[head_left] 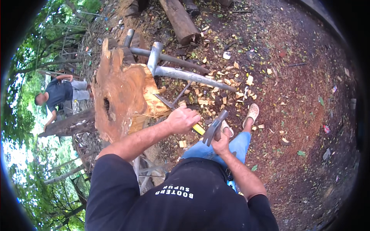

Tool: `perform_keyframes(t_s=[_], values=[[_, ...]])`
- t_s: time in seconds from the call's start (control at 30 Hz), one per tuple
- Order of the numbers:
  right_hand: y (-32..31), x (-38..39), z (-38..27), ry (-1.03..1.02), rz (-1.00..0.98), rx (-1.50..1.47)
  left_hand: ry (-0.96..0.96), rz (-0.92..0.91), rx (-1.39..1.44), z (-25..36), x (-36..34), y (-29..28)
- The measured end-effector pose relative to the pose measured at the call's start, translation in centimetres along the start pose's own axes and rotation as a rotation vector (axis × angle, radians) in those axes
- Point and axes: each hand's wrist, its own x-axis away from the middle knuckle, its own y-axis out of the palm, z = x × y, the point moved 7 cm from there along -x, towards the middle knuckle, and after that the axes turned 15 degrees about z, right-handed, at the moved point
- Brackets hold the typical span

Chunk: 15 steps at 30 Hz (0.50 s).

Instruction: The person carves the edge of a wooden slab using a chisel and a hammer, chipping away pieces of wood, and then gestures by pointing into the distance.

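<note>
My left hand [183, 119] is closed round a chisel, whose yellow handle [198, 129] sticks out behind the fist. Its dark metal blade [165, 101] points at the pale cut edge of a big wood block [125, 96]. In my right hand [221, 144] is a claw hammer [214, 128], gripped close under its head; most of its handle is hidden. The hammer head is beside the chisel's handle end, and I cannot tell if they touch. A thin dark bar [182, 92] crosses near the blade; its kind is unclear.
Two T-shaped metal tools with long shafts, one grey [192, 77] and one darker [169, 59], rest at the block's far side. Wood chips [203, 101] litter the ground. A log [180, 23] lies beyond. Another person [59, 94] stands at the left beside a dark timber [71, 124].
</note>
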Motion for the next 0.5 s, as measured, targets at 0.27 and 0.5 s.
perform_keyframes(t_s=[0.27,0.5], values=[[-4.3,-0.1,3.4,0.151,0.064,-0.114,-0.078,0.45,0.005,-1.8,-4.8,-5.9],[-7.1,-2.0,1.1,0.32,0.198,-0.181,-0.594,0.868,0.156,-9.4,-11.3,-22.0]])
